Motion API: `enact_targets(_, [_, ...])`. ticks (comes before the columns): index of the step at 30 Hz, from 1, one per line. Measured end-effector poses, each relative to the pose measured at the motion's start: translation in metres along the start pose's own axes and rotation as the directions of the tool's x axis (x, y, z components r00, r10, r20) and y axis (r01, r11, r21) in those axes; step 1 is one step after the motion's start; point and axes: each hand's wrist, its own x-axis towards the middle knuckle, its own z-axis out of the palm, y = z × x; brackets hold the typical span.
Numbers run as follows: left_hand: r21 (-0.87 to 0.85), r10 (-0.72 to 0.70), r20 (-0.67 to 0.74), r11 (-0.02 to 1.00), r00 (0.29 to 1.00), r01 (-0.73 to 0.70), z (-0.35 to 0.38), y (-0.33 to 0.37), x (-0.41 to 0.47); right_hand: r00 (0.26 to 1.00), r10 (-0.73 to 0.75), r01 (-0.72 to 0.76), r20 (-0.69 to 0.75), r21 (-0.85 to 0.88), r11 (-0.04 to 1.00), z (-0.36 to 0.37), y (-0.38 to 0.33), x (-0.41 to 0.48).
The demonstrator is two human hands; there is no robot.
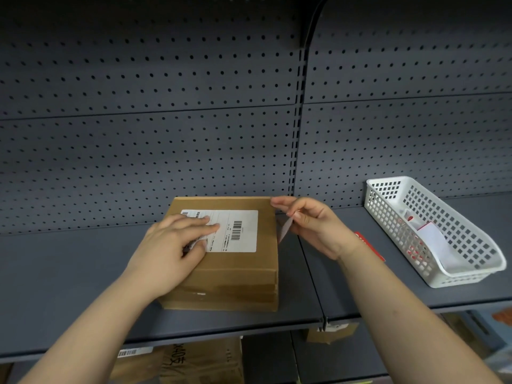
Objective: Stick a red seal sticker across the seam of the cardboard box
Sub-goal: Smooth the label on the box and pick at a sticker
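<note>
A person's left hand (177, 242) is lying flat and open, pressing the cardboard box (238, 261) at the grey shelf's (69, 273) front edge, while the right hand (313, 225) is pinching a pale sticker strip (285, 230) at the box's far right corner; a white basket (432, 231) is sitting toward the shelf's right end.

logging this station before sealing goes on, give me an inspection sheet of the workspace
surface: grey metal shelf, box and basket on it
job's things: cardboard box with shipping label facing up; thin strip pinched beside the box's right edge, its colour unclear; something red behind the right wrist
clutter: white basket holding red and white sheets
hands: left hand flat on box; right hand pinching strip
cables: dark cable at upright
surroundings: pegboard; cartons below
</note>
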Motion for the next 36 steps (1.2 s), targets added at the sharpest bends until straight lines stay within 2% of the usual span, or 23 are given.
enact_targets(2, [-0.006, 0.0, -0.007, 1.0, 1.0, 0.0, 0.0, 0.0, 0.0, 1.0, -0.002, 0.001, -0.016, -0.05, 0.999, -0.007, -0.002, -0.007])
enact_targets(8, [-0.014, 0.0, -0.004, 1.0, 1.0, 0.0, 0.0, 0.001, -0.001, 0.993, -0.037, -0.009, -0.113, -0.385, 0.923, -0.024, -0.012, -0.023])
enact_targets(14, [-0.018, 0.011, -0.008, 1.0, 1.0, -0.011, -0.001, 0.002, -0.001, 0.941, -0.254, 0.05, -0.224, -0.651, 0.758, -0.026, 0.004, -0.036])
enact_targets(17, [-0.022, 0.013, -0.004, 1.0, 1.0, -0.013, -0.002, 0.002, -0.001, 0.916, -0.326, 0.063, -0.234, -0.718, 0.693, -0.029, 0.013, -0.044])
enact_targets(21, [-0.022, 0.007, 0.003, 1.0, 1.0, -0.007, -0.003, 0.004, -0.001, 0.898, -0.36, 0.071, -0.254, -0.723, 0.687, -0.03, 0.021, -0.056])
enact_targets(24, [-0.02, 0.0, 0.014, 1.0, 1.0, 0.001, -0.003, 0.003, -0.001, 0.906, -0.327, 0.041, -0.267, -0.715, 0.698, -0.031, 0.026, -0.062])
enact_targets(29, [-0.077, -0.036, 0.031, 0.996, 0.999, 0.038, -0.005, 0.004, -0.003, 0.87, -0.208, -0.037, -0.446, -0.481, 0.876, -0.045, 0.015, -0.073])
enact_targets(32, [-0.117, -0.023, 0.035, 0.993, 0.999, 0.027, -0.004, -0.001, 0.0, 0.867, -0.223, 0.0, -0.445, -0.448, 0.894, -0.044, 0.004, -0.076])
enact_targets(34, [-0.343, -0.073, 0.032, 0.936, 0.997, 0.08, -0.009, -0.002, 0.004, 0.862, -0.219, 0.04, -0.456, -0.371, 0.928, -0.034, -0.004, -0.073])
enact_targets(36, [-0.655, -0.23, -0.004, 0.736, 0.973, 0.171, -0.017, -0.005, 0.006, 0.863, -0.225, 0.09, -0.453, -0.3, 0.95, -0.021, -0.012, -0.066])
